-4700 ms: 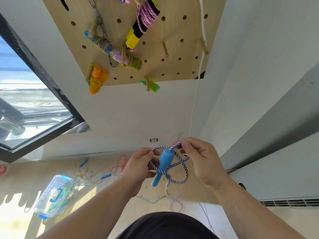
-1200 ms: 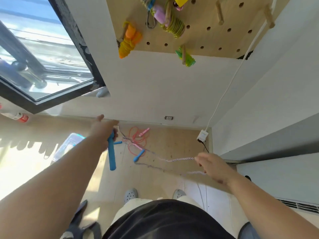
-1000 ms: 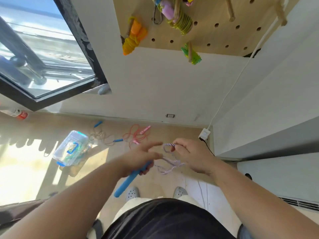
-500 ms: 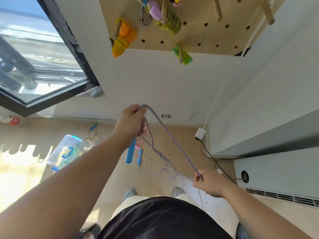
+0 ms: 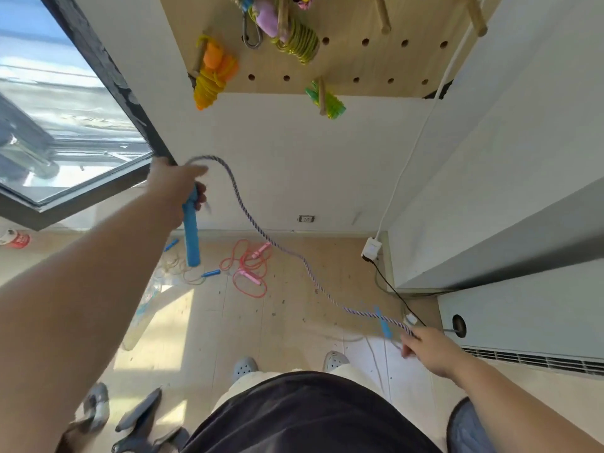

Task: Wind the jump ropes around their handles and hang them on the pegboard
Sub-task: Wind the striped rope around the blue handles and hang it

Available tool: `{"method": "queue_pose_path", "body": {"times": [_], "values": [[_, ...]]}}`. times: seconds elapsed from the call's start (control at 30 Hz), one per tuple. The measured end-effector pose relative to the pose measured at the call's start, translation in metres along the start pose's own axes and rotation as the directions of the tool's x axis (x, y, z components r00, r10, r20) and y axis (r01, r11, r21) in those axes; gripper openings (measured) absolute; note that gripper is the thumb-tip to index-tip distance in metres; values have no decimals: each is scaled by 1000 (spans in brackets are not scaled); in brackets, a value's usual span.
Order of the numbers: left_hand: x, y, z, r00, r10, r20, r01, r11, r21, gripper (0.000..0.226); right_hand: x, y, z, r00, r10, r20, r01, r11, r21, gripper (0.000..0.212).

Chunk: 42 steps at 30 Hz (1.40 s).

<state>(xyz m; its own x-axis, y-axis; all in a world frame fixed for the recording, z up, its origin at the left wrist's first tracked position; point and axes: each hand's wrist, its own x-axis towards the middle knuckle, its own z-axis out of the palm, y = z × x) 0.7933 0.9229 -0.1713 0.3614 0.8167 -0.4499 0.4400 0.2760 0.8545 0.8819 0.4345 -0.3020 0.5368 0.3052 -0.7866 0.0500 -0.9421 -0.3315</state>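
Blue handle (image 5: 190,233) in left hand (image 5: 176,184), rope (image 5: 261,233) seemingly pinched by right hand (image 5: 428,351)

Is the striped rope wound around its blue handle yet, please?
No, the rope stretches loose from the left hand to the right hand.

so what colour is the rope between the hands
The rope is a purple-and-white twist, clearest in the head view.

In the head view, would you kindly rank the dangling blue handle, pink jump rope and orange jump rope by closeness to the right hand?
1. Dangling blue handle, beside the right hand.
2. Pink jump rope, on the floor.
3. Orange jump rope, up on the pegboard.
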Motion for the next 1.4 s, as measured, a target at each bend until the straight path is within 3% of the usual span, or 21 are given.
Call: {"method": "queue_pose_path", "body": {"times": [0.07,0.13,0.2,0.33,0.43,0.5,0.57,0.63,0.67,0.73,0.77,0.83,0.9,0.93,1.0,1.07,1.13,1.23,1.3,1.37,1.4], "values": [[-11,-22,5,995,-2,101,-15,985,169,63,-8,-33,-7,996,-71,-61,82,974,210,42],[-31,-49,15,981,53,188,-103,958,269,49,-14,-66,-14,979,-149,-138,189,918,350,44],[-61,-78,27,919,38,392,-173,933,316,34,-23,-100,-26,961,-192,-201,269,824,498,41],[-124,-126,57,626,-87,775,-344,861,375,39,-57,-153,-42,939,-262,-221,342,672,656,32],[-162,-142,88,415,-128,901,-490,803,340,60,-87,-179,-46,938,-317,-141,296,522,800,24],[-181,-148,107,264,-110,958,-575,780,248,47,-99,-189,-49,943,-319,-89,220,402,889,19],[-195,-153,118,214,-93,972,-625,752,209,38,-103,-193,-55,952,-294,-82,176,308,935,15],[-203,-162,125,261,-46,964,-658,722,213,52,-104,-194,-66,959,-264,-104,166,226,960,13],[-205,-163,127,335,-13,942,-660,710,244,57,-104,-193,-71,960,-255,-115,167,191,967,12],[-206,-156,125,568,83,819,-578,748,326,65,-104,-191,-80,960,-254,-119,157,135,978,13],[-204,-151,125,624,105,774,-544,769,334,71,-105,-191,-83,960,-258,-107,141,115,983,14],[-200,-141,129,536,105,837,-570,777,267,64,-107,-190,-83,960,-270,-73,100,89,991,15],[-200,-134,136,401,69,913,-636,739,223,25,-108,-190,-82,957,-283,-60,90,93,992,15],[-200,-133,140,367,42,929,-666,710,231,21,-108,-190,-82,957,-283,-67,98,98,990,15],[-198,-134,142,341,-24,940,-712,646,275,33,-108,-190,-90,958,-270,-99,130,101,986,14],[-190,-140,137,364,-111,925,-758,542,363,39,-108,-190,-104,955,-258,-149,178,94,980,15],[-178,-152,123,435,-222,873,-765,419,488,43,-110,-191,-123,945,-253,-209,237,86,968,20],[-162,-175,96,543,-338,768,-680,359,639,46,-111,-194,-151,915,-237,-327,349,59,935,25],[-156,-181,84,592,-374,714,-616,363,700,47,-110,-198,-164,883,-231,-409,421,0,907,25],[-152,-175,79,630,-354,692,-537,445,717,48,-102,-202,-169,851,-247,-464,470,-35,882,24],[-152,-166,78,638,-325,698,-501,513,697,47,-95,-203,-168,845,-259,-468,485,4,874,27]]}}
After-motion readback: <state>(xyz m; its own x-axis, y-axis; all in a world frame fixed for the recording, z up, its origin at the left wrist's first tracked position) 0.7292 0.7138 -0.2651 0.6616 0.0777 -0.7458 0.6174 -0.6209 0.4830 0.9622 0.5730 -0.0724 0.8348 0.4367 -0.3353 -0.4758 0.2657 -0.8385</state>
